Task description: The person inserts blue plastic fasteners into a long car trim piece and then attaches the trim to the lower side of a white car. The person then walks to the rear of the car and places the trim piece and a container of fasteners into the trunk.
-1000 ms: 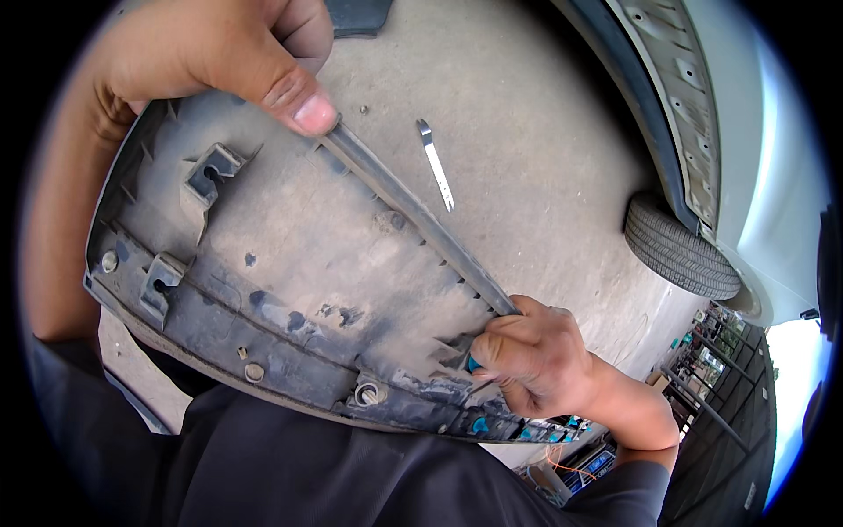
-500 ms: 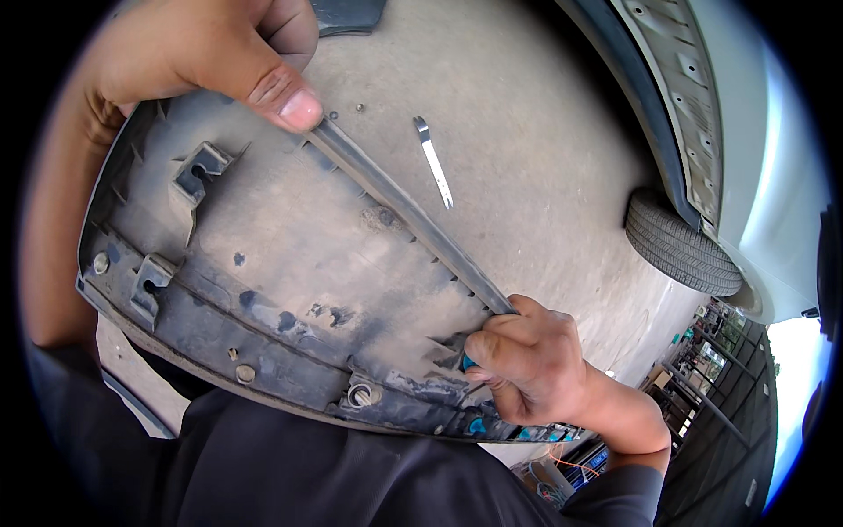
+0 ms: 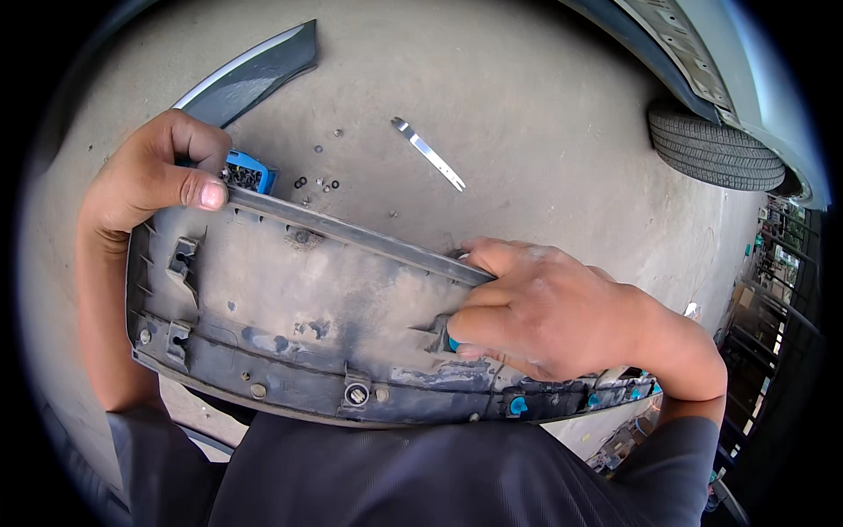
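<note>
A long black plastic car trim panel (image 3: 290,281), its dusty inner side up, lies across in front of my body. My left hand (image 3: 167,171) is closed on its upper left corner, thumb along the far rim. My right hand (image 3: 544,307) is closed over the right part, its fingers pinching at a teal plastic clip (image 3: 453,343) in a bracket; they partly hide it. Another teal clip (image 3: 517,406) stands on the near edge, with more further right. Two slotted brackets stick up at the left end. A round socket (image 3: 356,395) sits near the front edge.
On the concrete floor beyond lie a flat metal pry tool (image 3: 428,155), a blue box (image 3: 250,171) of small dark fasteners and several loose nuts and washers (image 3: 320,182). A dark trim piece (image 3: 255,75) lies far left. A car tire (image 3: 716,147) stands at the right.
The panel has swung nearer to level, its left end moving down towards me, both hands staying on it. The blue box and more of the far trim piece have come into view.
</note>
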### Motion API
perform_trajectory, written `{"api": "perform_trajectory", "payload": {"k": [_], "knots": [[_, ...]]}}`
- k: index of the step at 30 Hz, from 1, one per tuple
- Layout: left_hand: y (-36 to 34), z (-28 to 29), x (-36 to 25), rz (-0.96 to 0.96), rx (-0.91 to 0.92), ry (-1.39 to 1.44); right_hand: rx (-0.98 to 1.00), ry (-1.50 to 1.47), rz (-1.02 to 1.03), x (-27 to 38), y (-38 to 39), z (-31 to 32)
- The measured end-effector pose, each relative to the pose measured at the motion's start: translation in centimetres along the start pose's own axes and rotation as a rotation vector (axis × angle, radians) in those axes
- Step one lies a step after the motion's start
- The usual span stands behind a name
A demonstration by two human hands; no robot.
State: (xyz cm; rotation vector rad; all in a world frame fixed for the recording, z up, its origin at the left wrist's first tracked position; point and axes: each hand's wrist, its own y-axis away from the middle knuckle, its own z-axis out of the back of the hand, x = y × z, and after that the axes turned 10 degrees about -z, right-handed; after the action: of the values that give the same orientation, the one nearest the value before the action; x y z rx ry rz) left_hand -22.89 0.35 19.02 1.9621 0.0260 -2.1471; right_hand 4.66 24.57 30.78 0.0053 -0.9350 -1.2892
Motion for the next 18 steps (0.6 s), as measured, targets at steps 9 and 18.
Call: {"api": "perform_trajectory", "payload": {"k": [9,18], "knots": [[-1.3,-1.3,-3.4,0.041,0.044,0.023,0.094,0.019,0.069,-2.0,4.1,1.8],[-1.6,-5.9,-6.7,0.005,0.064,-0.043,-0.212,0.078,0.018,-3.3,11.3,-0.3]]}}
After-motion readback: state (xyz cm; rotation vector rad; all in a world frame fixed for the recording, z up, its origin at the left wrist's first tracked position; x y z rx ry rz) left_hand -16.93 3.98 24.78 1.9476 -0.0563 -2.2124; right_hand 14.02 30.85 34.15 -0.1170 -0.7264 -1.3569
